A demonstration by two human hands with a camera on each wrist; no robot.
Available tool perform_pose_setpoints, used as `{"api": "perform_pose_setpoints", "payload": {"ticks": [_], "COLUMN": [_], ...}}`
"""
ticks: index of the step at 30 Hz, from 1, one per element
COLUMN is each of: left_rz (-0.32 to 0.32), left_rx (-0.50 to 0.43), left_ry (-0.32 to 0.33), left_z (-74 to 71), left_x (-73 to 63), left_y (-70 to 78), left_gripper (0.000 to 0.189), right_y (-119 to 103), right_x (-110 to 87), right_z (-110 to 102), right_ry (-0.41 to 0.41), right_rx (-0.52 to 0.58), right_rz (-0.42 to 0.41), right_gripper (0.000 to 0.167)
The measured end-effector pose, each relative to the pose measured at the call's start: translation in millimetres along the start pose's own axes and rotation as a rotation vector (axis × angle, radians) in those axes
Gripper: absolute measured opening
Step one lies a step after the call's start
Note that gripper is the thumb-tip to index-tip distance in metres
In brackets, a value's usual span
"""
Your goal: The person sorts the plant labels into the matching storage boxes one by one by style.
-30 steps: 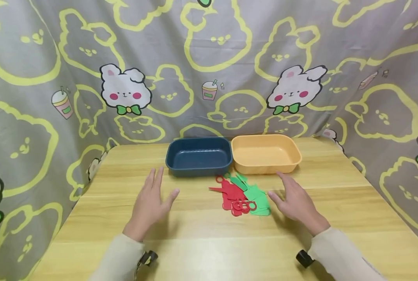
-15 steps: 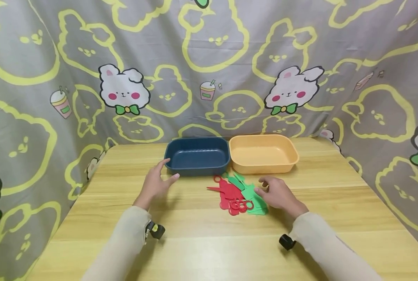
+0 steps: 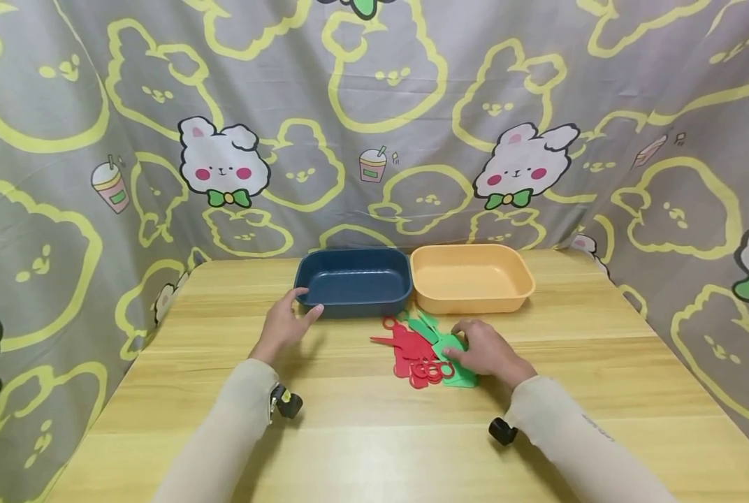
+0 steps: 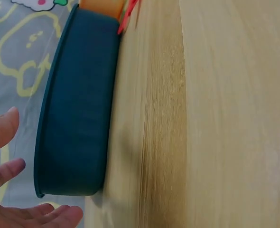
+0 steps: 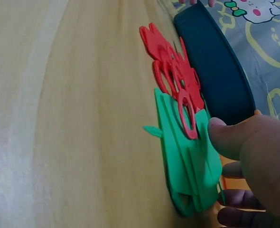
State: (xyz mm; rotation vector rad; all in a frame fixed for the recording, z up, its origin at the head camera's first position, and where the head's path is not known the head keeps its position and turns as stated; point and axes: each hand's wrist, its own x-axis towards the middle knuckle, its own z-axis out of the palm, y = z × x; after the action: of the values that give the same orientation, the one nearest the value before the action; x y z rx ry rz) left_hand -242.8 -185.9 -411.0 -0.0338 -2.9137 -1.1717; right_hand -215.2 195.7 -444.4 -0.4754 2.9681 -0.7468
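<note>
head view: the blue bin [image 3: 355, 309] stands at the back of the table [image 3: 349, 447], with the yellow bin [image 3: 471, 306] just to its right. the red pieces [image 3: 416, 344] lie in front of the blue bin's right end; the green pieces [image 3: 444, 341], partly overlapped with them, lie farther right of that end. the left hand [image 3: 284, 323] is at the blue bin's near left corner, the right hand [image 3: 489, 349] at the green pieces, front and right of that bin.

left wrist view: thumb and fingers are spread by the blue bin's left end, gripping nothing; i cannot tell if they touch it.

right wrist view: the thumb is parted from the fingers at the green edge, no pinch showing; contact is unclear. the pieces look thin and flat, so probably light, a little bendy, and apt to slide over one another. a raised edge suits a thumb-and-finger pinch; the red rings should also give good purchase.
</note>
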Motion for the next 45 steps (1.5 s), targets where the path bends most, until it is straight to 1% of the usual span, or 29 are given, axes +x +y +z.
{"api": "perform_pose_setpoints", "payload": {"ticks": [4,6,9,14,20,24,29,33,40,45], "left_rz": [-0.067,-0.085,-0.092,-0.096,-0.110,-0.113,-0.123,-0.133,-0.150,-0.158], "left_rx": [-0.020,-0.025,-0.023,-0.028,-0.035,-0.030,-0.033,-0.038,-0.036,-0.028], "left_ry": [-0.024,-0.035,-0.036,-0.022,-0.019,0.002,0.037,0.059,0.052,0.045], "left_z": [1.2,2.3,3.9,6.7,9.1,10.2,12.2,13.7,15.7,15.4], "left_x": [1.2,1.6,2.1,2.8,2.0,1.5,1.2,0.5,0.4,0.2], "left_y": [-2.2,-2.9,-3.8,-5.5,-5.4,-5.2,-5.8,-5.8,-6.9,-8.6], "left_gripper": [0.067,0.068,0.067,0.064,0.063,0.059,0.052,0.051,0.051,0.052], "right_y": [2,3,2,2,6,8,9,9,7,5], "right_x": [-0.2,-0.5,-1.1,-2.2,-4.9,-5.8,-5.2,-3.8,-0.6,2.1], "right_z": [4,6,6,6,5,4,2,-1,-6,-9], "right_ry": [-0.002,-0.001,0.002,0.012,0.054,0.089,0.132,0.148,0.160,0.166], "right_rx": [-0.013,-0.012,0.014,0.093,0.163,0.227,0.254,0.275,0.295,0.296], "right_rz": [-0.004,-0.006,-0.005,-0.013,-0.090,-0.135,-0.155,-0.160,-0.133,-0.136], "right_gripper": [0.047,0.045,0.041,0.035,0.018,0.011,0.010,0.012,0.014,0.015]}}
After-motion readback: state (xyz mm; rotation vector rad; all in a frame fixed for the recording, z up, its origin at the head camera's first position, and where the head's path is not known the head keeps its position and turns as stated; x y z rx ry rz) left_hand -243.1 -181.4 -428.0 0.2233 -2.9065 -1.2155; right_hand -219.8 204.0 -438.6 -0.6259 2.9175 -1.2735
